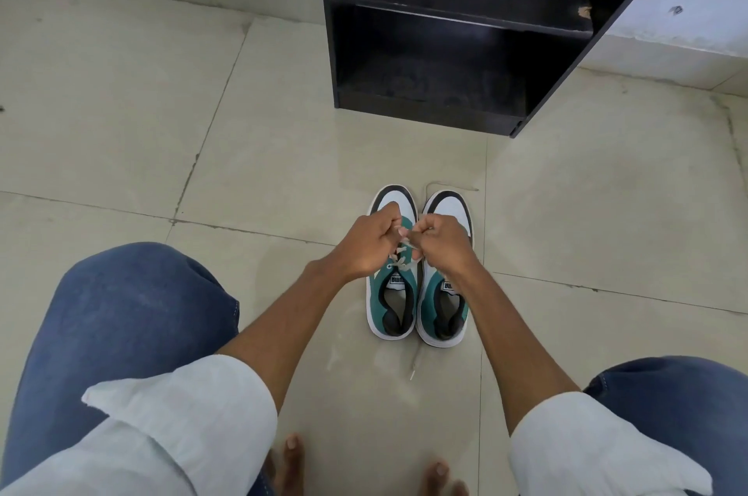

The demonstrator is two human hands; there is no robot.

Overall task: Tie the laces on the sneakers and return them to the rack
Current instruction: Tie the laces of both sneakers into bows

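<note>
Sneakers [419, 277] outside bare rack [457, 30]

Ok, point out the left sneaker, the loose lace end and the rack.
left sneaker [390, 307]: head view, teal heel collar.
loose lace end [413, 368]: head view, strand on the floor.
rack [457, 15]: head view, middle shelf edge.

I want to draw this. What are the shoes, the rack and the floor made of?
The sneakers look like teal fabric or suede with smooth white leather-like toes and rubber soles. The rack seems black laminated board; a chipped edge shows lighter wood. The floor looks like glossy beige tile, with grout lines.
</note>
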